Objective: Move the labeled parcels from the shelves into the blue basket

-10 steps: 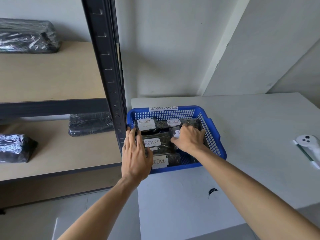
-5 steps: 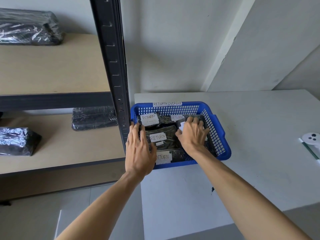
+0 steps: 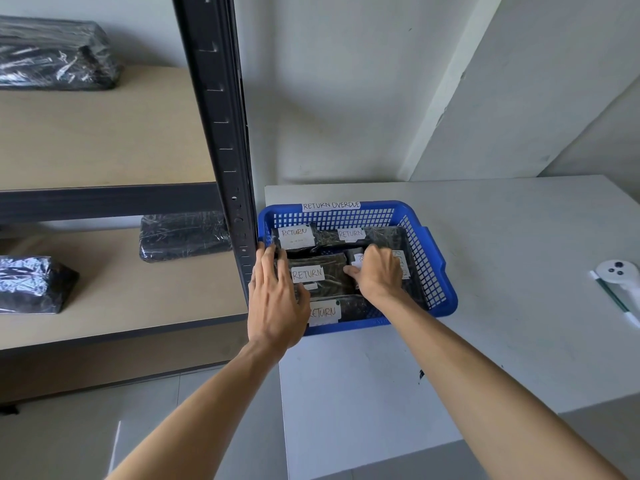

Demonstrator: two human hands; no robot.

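Five parcels (image 3: 320, 275) with "RETURN" labels packed flat in the basket (image 3: 429, 271), filling nearly the whole floor; middle one on top, label up. Judged soft and light: dark contents under crinkly clear film, likely slippery, best pinched at the short ends or pressed flat from above, never by the paper label. Left hand (image 3: 277, 296) at the basket's left rim, fingers spread and flat, touching the middle parcel's left end, clamped on nothing. Right hand (image 3: 379, 275) inside the basket, fingers curled down over a parcel right of the middle one, thumb against the middle parcel's right end; whether pressing or gripping, cannot tell. Basket at the desk's (image 3: 519, 237) far left corner, hard beside the rack post (image 3: 221, 133). Three wrapped bundles on the shelves (image 3: 104, 133): one on the upper board, two on the lower, no labels visible from here. White controller (image 3: 618, 275) and pen (image 3: 613, 299) at the desk's right edge.
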